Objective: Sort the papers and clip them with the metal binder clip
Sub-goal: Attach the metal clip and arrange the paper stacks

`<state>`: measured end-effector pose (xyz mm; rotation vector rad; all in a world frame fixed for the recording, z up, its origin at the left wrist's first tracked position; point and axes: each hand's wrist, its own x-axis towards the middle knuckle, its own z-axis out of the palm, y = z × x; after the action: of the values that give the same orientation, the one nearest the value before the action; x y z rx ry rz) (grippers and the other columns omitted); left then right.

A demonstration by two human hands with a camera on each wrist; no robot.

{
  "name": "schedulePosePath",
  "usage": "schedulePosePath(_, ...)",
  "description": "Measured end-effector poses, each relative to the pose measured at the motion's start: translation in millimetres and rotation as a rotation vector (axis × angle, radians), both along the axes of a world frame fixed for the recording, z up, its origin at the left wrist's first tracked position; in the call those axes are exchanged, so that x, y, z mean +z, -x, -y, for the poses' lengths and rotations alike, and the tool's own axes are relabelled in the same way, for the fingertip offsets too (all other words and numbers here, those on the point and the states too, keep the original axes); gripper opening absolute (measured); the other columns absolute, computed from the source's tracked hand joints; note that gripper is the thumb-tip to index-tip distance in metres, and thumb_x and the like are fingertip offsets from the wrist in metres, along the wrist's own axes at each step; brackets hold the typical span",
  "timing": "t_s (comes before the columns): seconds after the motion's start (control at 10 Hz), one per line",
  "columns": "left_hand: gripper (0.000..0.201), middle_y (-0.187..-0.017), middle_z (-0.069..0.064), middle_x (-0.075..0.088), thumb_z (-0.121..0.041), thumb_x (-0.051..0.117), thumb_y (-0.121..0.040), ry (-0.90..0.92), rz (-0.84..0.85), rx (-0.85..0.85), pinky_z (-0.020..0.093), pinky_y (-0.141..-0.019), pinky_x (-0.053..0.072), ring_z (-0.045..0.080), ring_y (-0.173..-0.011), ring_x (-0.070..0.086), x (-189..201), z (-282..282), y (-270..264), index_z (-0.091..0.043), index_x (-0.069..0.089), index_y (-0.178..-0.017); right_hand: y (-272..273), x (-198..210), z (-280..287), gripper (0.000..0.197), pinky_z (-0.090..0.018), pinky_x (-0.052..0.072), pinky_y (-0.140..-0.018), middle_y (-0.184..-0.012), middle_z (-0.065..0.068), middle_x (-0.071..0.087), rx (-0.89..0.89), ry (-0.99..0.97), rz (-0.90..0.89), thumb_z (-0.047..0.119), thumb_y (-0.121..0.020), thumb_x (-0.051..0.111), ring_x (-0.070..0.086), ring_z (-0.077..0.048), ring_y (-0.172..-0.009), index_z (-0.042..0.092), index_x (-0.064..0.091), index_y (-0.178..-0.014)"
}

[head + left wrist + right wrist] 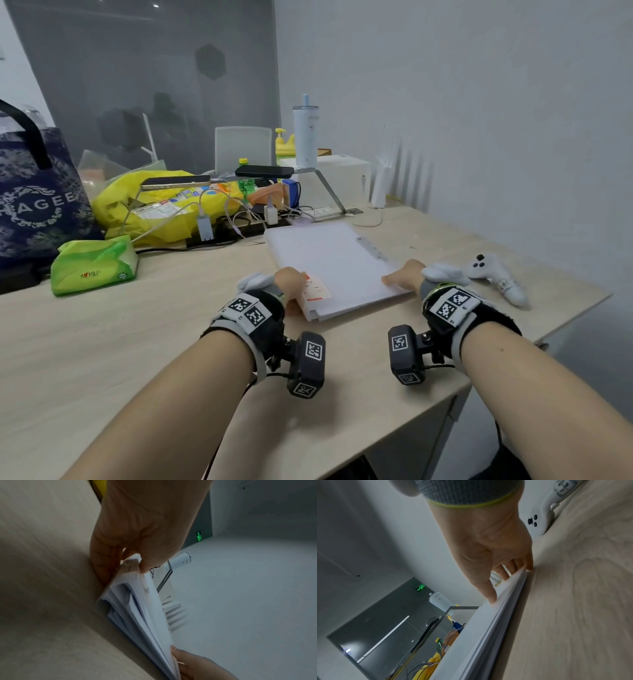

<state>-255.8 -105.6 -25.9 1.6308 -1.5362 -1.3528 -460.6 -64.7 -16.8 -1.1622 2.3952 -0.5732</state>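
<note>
A stack of white papers (329, 260) lies flat on the wooden desk (137, 342), with an orange-and-white slip (317, 291) at its near left corner. My left hand (291, 286) pinches that corner, thumb on top and fingers at the side against the desk; the left wrist view shows the sheets (145, 615) fanned apart there. My right hand (406, 275) rests on the near right corner. Its thumb (491, 597) presses on the top sheet (471, 628) and its straight fingers (529, 566) touch the stack's right edge. A thin metal strip (371, 248) lies along the far right edge.
A white game controller (496, 277) sits just right of my right hand, near the desk's right edge (548, 335). Behind the stack are cables and chargers (239, 219), a stand with phones (267, 171) and a tumbler (305, 137). A green tissue pack (94, 263), yellow bag (154, 205) and blue tote (34, 198) fill the left.
</note>
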Motion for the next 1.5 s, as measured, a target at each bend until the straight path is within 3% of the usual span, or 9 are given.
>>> schedulePosePath(0.2,0.030,-0.092,0.008,0.062,-0.023,0.037,-0.101,-0.002,-0.112,0.105,0.035,-0.075,0.057,0.023,-0.081,0.063,-1,-1,4,-0.002,0.052,-0.117,-1,1,4,0.058,-0.030,0.039,-0.100,-0.139,-0.017,0.049,0.015,-0.011,0.011,0.031,-0.090,0.060,0.047,-0.031,-0.128,-0.005,0.043,-0.133)
schedulePosePath(0.3,0.055,-0.130,0.019,0.055,-0.040,0.037,-0.097,0.007,-0.050,0.180,0.044,-0.101,0.048,0.035,-0.116,0.056,-1,5,6,0.001,0.044,-0.133,0,2,0,0.065,-0.030,0.037,-0.101,-0.141,-0.017,0.046,0.024,-0.019,0.031,0.036,-0.089,0.060,0.045,-0.031,-0.130,-0.004,0.040,-0.136)
schedulePosePath(0.5,0.048,-0.130,0.017,0.058,-0.030,0.046,-0.098,-0.025,-0.174,0.082,0.031,-0.057,0.053,0.023,-0.070,0.060,-8,-7,-7,-0.007,0.037,-0.139,-1,-1,-13,0.072,-0.032,0.042,-0.097,-0.140,-0.017,0.048,0.041,-0.064,0.032,0.042,-0.085,0.063,0.047,-0.033,-0.127,-0.003,0.042,-0.136)
schedulePosePath(0.6,0.049,-0.130,0.020,0.057,-0.026,0.047,-0.097,0.038,-0.184,0.089,0.038,-0.074,0.058,0.028,-0.085,0.060,-3,-10,-9,-0.003,0.036,-0.139,-2,-2,-17,0.069,-0.030,0.037,-0.083,-0.138,-0.019,0.049,0.042,-0.079,0.041,0.040,-0.085,0.063,0.049,-0.035,-0.125,-0.004,0.043,-0.134)
schedulePosePath(0.8,0.043,-0.098,0.009,0.055,-0.020,0.042,-0.098,0.094,-0.182,0.062,0.025,-0.052,0.046,0.016,-0.060,0.053,9,-28,-26,-0.001,0.040,-0.137,-16,-2,-37,0.077,-0.040,0.041,-0.101,-0.139,-0.020,0.048,0.027,-0.073,0.102,0.050,-0.084,0.060,0.049,-0.036,-0.124,-0.002,0.042,-0.137)
schedulePosePath(0.9,0.040,-0.079,0.004,0.054,-0.016,0.042,-0.098,0.146,-0.203,0.082,0.026,-0.054,0.049,0.017,-0.061,0.054,15,-34,-34,0.003,0.042,-0.134,-22,-1,-44,0.079,-0.042,0.040,-0.106,-0.142,-0.019,0.045,0.011,-0.060,0.125,0.054,-0.085,0.058,0.047,-0.036,-0.127,-0.001,0.040,-0.139)
schedulePosePath(1.1,0.018,-0.104,0.014,0.054,-0.024,0.044,-0.099,0.149,-0.182,0.083,0.054,-0.086,0.054,0.029,-0.092,0.056,28,-53,-66,-0.008,0.041,-0.105,-38,-1,-56,0.082,-0.038,0.040,-0.096,-0.142,-0.020,0.043,-0.045,0.027,0.290,0.044,-0.084,0.064,0.044,-0.036,-0.128,-0.004,0.033,-0.143)
schedulePosePath(1.3,0.027,-0.100,0.013,0.054,-0.030,0.045,-0.099,0.172,-0.145,0.138,0.040,-0.083,0.050,0.027,-0.091,0.054,29,-67,-112,-0.003,0.047,-0.093,-76,0,-57,0.082,-0.028,0.034,-0.074,-0.111,-0.008,0.044,0.048,0.081,0.282,0.048,-0.082,0.066,0.040,-0.023,-0.097,-0.002,0.038,-0.140)
schedulePosePath(1.5,0.051,-0.123,0.020,0.058,-0.036,0.046,-0.098,0.211,0.003,0.180,0.036,-0.079,0.045,0.035,-0.112,0.059,26,-78,-169,0.006,0.044,-0.127,-132,5,-57,0.080,-0.033,0.041,-0.077,-0.136,-0.019,0.051,0.181,0.070,0.178,0.053,-0.084,0.059,0.052,-0.031,-0.104,-0.004,0.039,-0.138)
